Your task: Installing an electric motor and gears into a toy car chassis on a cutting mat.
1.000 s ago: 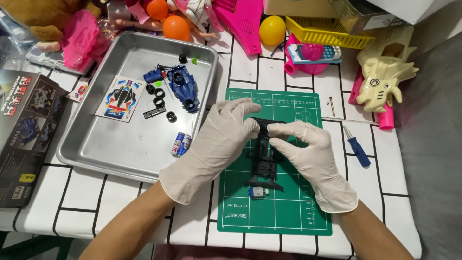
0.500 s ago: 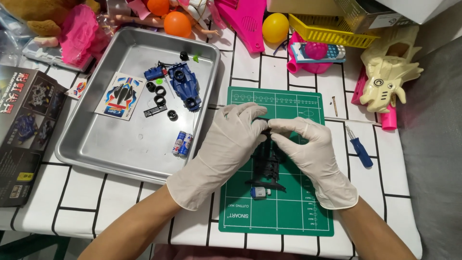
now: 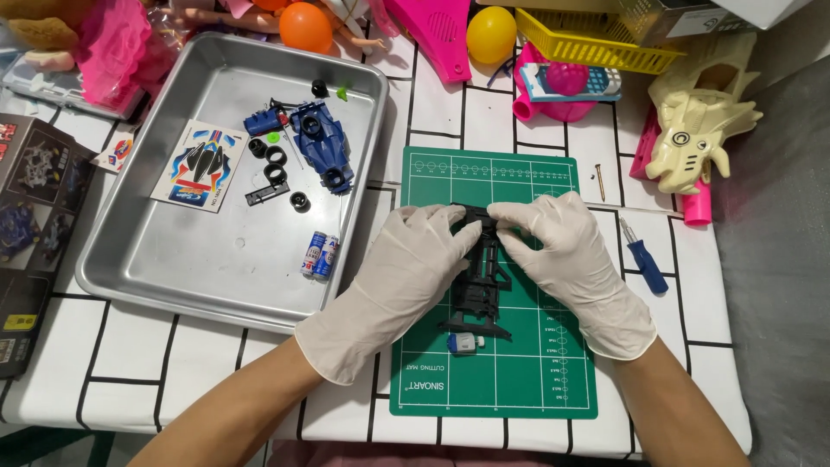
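Observation:
Both of my hands wear white gloves and meet over a black toy car chassis (image 3: 482,281) that lies on a green cutting mat (image 3: 519,380). My left hand (image 3: 406,277) grips the chassis's far end from the left. My right hand (image 3: 571,259) pinches the same end from the right. A small blue and white motor (image 3: 464,343) sits at the near end of the chassis.
A metal tray (image 3: 173,268) at left holds a blue car body (image 3: 322,149), black wheels (image 3: 277,160), a sticker sheet (image 3: 197,168) and two batteries (image 3: 318,254). A blue screwdriver (image 3: 644,258) lies right of the mat. Toys crowd the far edge; a box (image 3: 30,216) lies left.
Both hands have stayed on the far end of the chassis, with only small finger shifts. The camera view has shifted slightly.

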